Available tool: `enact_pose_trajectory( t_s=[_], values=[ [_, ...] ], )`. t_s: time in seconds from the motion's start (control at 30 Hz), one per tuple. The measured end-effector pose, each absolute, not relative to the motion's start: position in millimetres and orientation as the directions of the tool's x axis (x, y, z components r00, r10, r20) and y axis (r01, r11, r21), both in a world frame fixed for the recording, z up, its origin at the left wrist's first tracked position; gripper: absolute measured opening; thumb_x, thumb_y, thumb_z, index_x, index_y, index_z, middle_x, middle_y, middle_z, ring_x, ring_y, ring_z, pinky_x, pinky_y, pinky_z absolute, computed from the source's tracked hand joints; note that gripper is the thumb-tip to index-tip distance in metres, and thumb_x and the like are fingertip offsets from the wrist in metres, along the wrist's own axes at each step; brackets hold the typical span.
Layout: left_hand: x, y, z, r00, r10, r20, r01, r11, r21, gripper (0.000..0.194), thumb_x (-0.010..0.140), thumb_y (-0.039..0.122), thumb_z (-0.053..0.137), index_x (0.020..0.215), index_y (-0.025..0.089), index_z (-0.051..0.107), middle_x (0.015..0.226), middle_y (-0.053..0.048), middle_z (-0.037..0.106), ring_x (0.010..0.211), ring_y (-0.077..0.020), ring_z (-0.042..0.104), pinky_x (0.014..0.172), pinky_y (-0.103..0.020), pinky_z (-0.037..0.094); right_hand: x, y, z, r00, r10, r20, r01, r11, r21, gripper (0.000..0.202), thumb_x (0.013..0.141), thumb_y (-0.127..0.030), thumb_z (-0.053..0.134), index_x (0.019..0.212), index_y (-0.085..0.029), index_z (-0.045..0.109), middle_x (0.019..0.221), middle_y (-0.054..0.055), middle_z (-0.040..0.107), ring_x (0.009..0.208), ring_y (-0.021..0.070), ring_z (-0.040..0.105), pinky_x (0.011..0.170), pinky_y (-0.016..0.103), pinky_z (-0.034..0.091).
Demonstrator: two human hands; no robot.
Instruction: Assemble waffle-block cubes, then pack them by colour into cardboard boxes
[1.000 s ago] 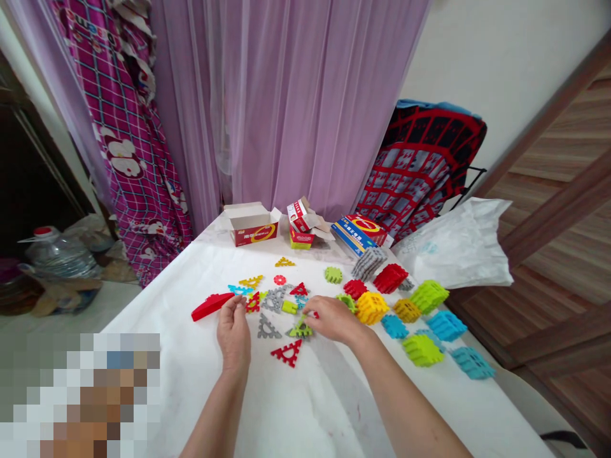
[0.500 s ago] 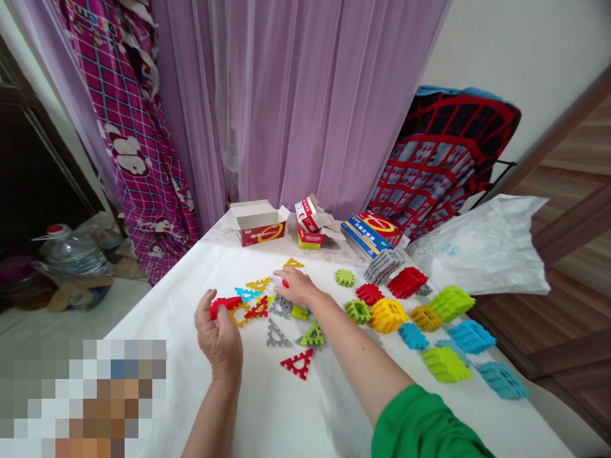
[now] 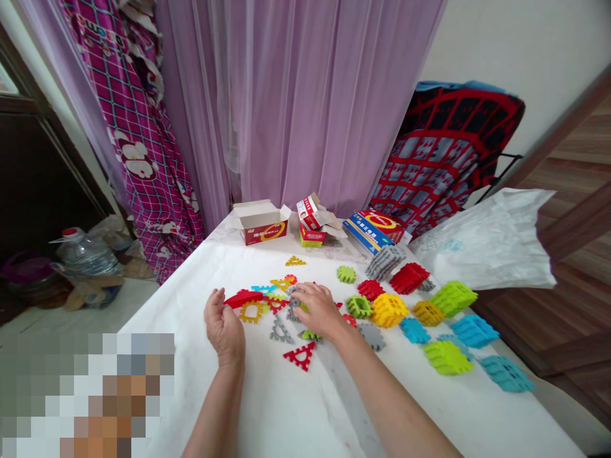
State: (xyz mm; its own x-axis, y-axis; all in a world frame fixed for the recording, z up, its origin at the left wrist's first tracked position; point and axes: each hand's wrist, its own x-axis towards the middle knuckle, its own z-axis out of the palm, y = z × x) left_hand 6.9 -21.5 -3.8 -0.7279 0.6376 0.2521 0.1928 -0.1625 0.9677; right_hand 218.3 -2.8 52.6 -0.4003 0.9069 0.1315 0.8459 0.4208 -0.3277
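My left hand [image 3: 226, 329] is wrapped around the near end of a stack of red toothed triangles [image 3: 244, 298], held just above the table. My right hand [image 3: 319, 310] reaches palm down over the loose pieces, fingers apart, over grey toothed pieces [image 3: 293, 308]; its palm hides part of them. Between the hands lie a yellow toothed piece with a hole [image 3: 251, 312], a blue piece [image 3: 263, 289] and a grey triangle [image 3: 281, 331]. A green triangle [image 3: 311, 334] shows below my right hand. Nearer me lies a red triangle [image 3: 300, 357].
Sorted stacks stand to the right, among them a yellow stack [image 3: 389, 310], a red stack [image 3: 409, 280] and a blue stack [image 3: 475, 334]. Behind are an open red box [image 3: 265, 233], a blue box [image 3: 367, 233] and a white plastic bag [image 3: 487, 245]. A yellow triangle [image 3: 294, 261] lies farther back.
My right hand has drawn back towards me and to the right, from the far pieces to the grey ones. My left hand keeps the red stack, now tipped more to the right.
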Motion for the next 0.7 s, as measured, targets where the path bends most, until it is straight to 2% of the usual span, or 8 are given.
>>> enact_pose_trajectory(
  t_s=[0.13,0.27,0.37,0.5,0.6,0.7],
  values=[
    [6.5,-21.1,-4.3,-0.724,0.64,0.257,0.275,-0.074,0.959,0.038,0.084,0.024,0.041,0.116,0.022,0.061,0.136,-0.009,0.058,0.128,-0.0213,0.052,0.109,-0.04,0.039,233.0,-46.3,34.6,-0.262,0.884,0.386,0.746,0.44,-0.5,0.026,0.091,-0.02,0.049,0.101,-0.026,0.072,0.108,0.005,0.073,0.105,0.0204,0.065,0.094,0.036,0.048],
    [6.1,-19.6,-3.1,-0.645,0.713,0.276,0.405,0.012,0.914,0.036,0.084,0.029,0.049,0.117,0.022,0.063,0.132,-0.009,0.061,0.125,-0.0226,0.054,0.108,-0.04,0.04,233.0,-85.3,9.1,-0.228,0.822,0.522,0.652,0.527,-0.545,0.026,0.092,-0.019,0.047,0.098,-0.022,0.072,0.088,0.005,0.076,0.082,0.0176,0.07,0.077,0.028,0.052],
    [4.5,-18.6,-5.5,-0.547,0.789,0.281,0.517,0.054,0.855,0.034,0.08,0.029,0.057,0.112,0.023,0.067,0.119,-0.008,0.069,0.112,-0.0243,0.062,0.104,-0.041,0.043,227.2,-97.8,0.6,-0.229,0.816,0.53,0.617,0.543,-0.569,0.026,0.09,-0.016,0.047,0.095,-0.022,0.073,0.084,0.004,0.076,0.076,0.0161,0.07,0.072,0.024,0.052],
    [-3.0,-17.6,-8.2,-0.499,0.825,0.266,0.608,0.115,0.786,0.028,0.08,0.027,0.056,0.105,0.025,0.069,0.105,-0.005,0.073,0.094,-0.0226,0.067,0.091,-0.038,0.051,222.9,-98.3,0.3,-0.218,0.839,0.499,0.583,0.522,-0.623,0.027,0.088,-0.016,0.048,0.09,-0.022,0.074,0.082,0.003,0.076,0.074,0.0162,0.071,0.071,0.024,0.052],
    [-12.5,-14.3,-4.0,-0.526,0.801,0.287,0.646,0.156,0.747,0.03,0.084,0.029,0.052,0.109,0.023,0.067,0.107,-0.007,0.072,0.097,-0.0228,0.066,0.088,-0.037,0.052,223.2,-96.4,-2.2,-0.189,0.86,0.474,0.554,0.492,-0.671,0.028,0.086,-0.016,0.047,0.09,-0.022,0.074,0.086,0.004,0.077,0.078,0.0167,0.072,0.075,0.024,0.052],
    [-21.0,-10.6,4.3,-0.556,0.76,0.336,0.685,0.19,0.703,0.037,0.087,0.03,0.048,0.119,0.018,0.063,0.116,-0.012,0.068,0.109,-0.0264,0.062,0.097,-0.043,0.049,224.0,-94.4,-6.9,-0.119,0.888,0.444,0.509,0.438,-0.741,0.028,0.084,-0.018,0.048,0.09,-0.022,0.075,0.087,0.005,0.077,0.079,0.0172,0.072,0.075,0.025,0.051]
  ],
)
